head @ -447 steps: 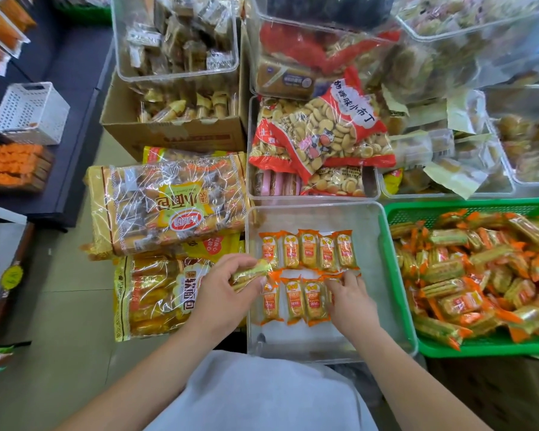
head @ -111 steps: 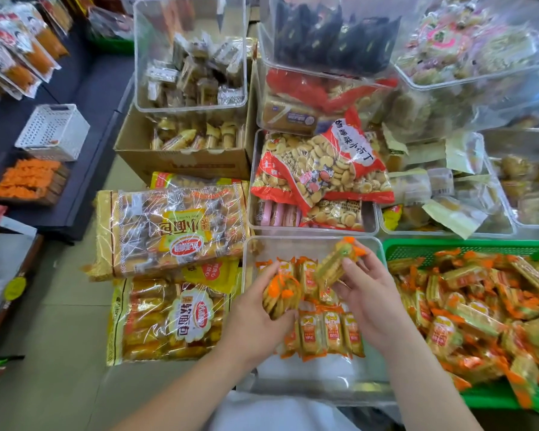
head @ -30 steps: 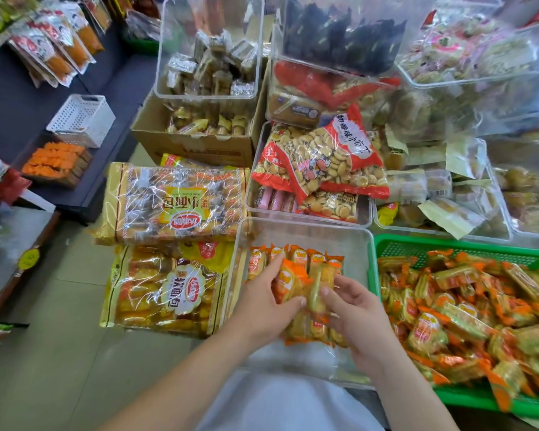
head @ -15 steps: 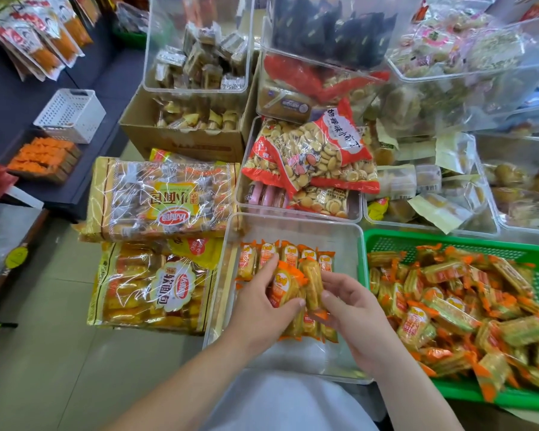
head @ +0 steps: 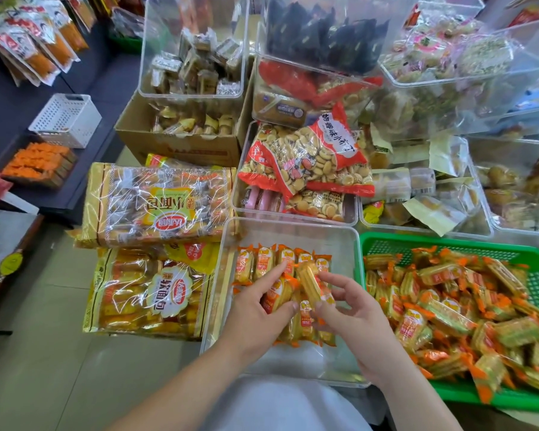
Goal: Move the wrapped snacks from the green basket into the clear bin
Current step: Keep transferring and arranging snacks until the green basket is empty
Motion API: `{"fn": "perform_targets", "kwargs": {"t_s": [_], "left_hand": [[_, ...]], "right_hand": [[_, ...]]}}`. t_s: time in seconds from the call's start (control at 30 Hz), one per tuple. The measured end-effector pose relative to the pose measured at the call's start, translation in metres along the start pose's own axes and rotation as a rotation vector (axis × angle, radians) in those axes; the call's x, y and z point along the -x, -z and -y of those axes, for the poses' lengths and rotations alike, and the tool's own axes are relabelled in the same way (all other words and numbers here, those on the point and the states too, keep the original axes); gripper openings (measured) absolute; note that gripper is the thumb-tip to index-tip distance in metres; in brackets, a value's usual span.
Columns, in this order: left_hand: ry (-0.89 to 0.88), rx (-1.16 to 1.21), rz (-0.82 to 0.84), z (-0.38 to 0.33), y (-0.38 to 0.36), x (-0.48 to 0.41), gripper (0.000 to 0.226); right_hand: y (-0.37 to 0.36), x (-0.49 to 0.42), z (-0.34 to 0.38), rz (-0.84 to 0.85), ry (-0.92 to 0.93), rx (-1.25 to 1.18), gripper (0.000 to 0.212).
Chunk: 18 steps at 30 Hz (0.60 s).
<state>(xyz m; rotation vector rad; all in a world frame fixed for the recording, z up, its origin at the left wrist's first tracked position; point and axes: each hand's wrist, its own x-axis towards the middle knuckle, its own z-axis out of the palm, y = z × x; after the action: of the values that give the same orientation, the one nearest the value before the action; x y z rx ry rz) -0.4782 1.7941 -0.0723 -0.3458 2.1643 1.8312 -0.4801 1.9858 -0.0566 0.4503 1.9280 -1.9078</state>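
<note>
The clear bin [head: 293,227] stands in the middle, and the green basket [head: 448,241] is just beside it at 3 o'clock. The right end of the basket is cut off by the picture edge.

Most snacks [head: 442,309] lie in a loose heap in the basket. Their orange and yellow wrappers cross each other, so I cannot count them. Inside the bin, a back row [head: 263,262] of five packs lies side by side toward 12 o'clock, labels up. A second row [head: 305,325] lies at 6 o'clock of it, but both hands cover most of it, and only its lower ends show clearly.

The left hand [head: 255,315] is over the left half of the bin. Its forefinger stretches toward 1 o'clock and reaches the back row, and thumb and forefinger pinch an orange pack [head: 274,293]. Whether more packs are under the palm, I cannot tell. The right hand [head: 355,318] is at 3 o'clock of the left one, with fingers curled. It pinches one snack [head: 308,281] between thumb and fingertips. This snack is tilted, its top end toward 11 o'clock, above the second row.

Both forearms leave the picture at 6 o'clock, beside a white cloth [head: 277,405].

At 9 o'clock of the bin lie two bread bags [head: 159,209], and at 12 o'clock a biscuit bag [head: 308,163]. The containers at 1 and 2 o'clock are blurred by glare, and their contents are hard to make out.
</note>
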Motion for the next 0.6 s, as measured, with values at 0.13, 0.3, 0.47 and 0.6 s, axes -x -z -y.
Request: {"fn": "perform_targets", "kwargs": {"t_s": [0.13,0.3,0.47,0.6], "left_hand": [[0.024,0.024,-0.026,0.001,0.006,0.003,0.07],[0.04,-0.005,-0.003,0.001,0.007,0.006,0.071],[0.033,-0.027,0.023,0.003,0.003,0.004,0.07],[0.021,-0.067,0.052,0.01,-0.003,-0.002,0.071]], "right_hand": [[0.004,0.001,0.008,-0.162,0.158,0.322,0.052],[0.004,0.004,0.011,-0.173,0.156,0.268,0.053],[0.002,0.0,0.005,-0.136,0.096,0.063,0.05],[-0.002,-0.011,0.005,-0.186,0.049,0.005,0.053]]}}
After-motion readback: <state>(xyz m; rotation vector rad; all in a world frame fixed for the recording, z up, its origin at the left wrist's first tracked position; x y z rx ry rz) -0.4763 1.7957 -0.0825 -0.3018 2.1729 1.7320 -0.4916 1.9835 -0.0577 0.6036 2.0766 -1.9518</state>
